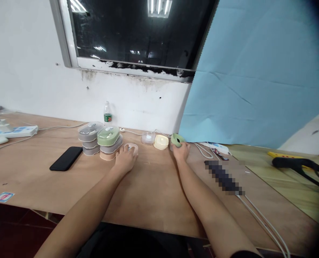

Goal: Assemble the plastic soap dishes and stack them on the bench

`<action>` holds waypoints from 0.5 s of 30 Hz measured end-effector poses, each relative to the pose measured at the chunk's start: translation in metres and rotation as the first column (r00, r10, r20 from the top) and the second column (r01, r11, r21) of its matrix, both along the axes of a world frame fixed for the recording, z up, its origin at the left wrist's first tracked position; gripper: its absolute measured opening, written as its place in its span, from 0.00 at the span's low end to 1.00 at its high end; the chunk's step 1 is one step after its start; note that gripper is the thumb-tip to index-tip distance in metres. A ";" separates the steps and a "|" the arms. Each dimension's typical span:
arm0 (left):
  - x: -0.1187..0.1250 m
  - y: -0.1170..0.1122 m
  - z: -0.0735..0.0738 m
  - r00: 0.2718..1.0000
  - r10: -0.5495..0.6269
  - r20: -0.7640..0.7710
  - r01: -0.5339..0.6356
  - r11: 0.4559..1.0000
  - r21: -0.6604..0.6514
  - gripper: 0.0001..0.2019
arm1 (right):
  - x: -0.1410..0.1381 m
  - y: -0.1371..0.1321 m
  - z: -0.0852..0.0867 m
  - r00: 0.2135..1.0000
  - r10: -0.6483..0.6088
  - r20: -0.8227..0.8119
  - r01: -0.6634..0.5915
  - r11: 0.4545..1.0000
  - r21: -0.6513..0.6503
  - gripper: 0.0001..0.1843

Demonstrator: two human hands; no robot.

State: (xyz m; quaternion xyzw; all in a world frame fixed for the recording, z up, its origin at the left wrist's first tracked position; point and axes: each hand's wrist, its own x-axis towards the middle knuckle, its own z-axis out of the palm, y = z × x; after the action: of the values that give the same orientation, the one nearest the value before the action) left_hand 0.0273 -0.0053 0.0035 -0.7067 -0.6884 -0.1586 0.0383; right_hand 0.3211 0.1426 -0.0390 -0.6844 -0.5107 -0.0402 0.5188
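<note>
My left hand point(125, 158) rests on a small pink container point(132, 147) on the wooden table point(154, 190), its fingers curled over it. My right hand point(181, 150) grips a green lid-like piece point(176, 139), tilted up on edge. Between the hands lie a pale yellow container point(161, 142) and a clear lid point(148, 138). Left of my left hand stand two stacks of small containers: grey ones point(89, 138) and a green one on top of grey and pink ones point(109, 142).
A black phone point(66, 158) lies left of the stacks. A small bottle point(107, 112) stands by the wall. A white power strip point(13, 132) sits far left. Cables point(258, 215) run along the right, near a blue sheet point(256, 79) and a yellow-and-black tool point(299, 163).
</note>
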 end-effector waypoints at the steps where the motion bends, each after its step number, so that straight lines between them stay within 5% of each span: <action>1: 0.000 0.000 0.000 1.000 -0.002 -0.001 0.002 1.000 0.002 0.23 | 0.000 0.001 0.000 1.000 0.004 -0.005 -0.004 1.000 0.017 0.20; 15: -0.001 0.001 -0.002 1.000 -0.009 0.001 0.008 1.000 0.026 0.23 | 0.000 0.000 0.003 0.999 0.042 -0.023 -0.039 0.993 0.110 0.16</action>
State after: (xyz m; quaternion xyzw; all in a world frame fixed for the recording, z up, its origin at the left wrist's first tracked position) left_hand 0.0262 -0.0039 0.0014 -0.7090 -0.6832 -0.1681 0.0467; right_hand 0.3209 0.1429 -0.0360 -0.6450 -0.5148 -0.0488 0.5627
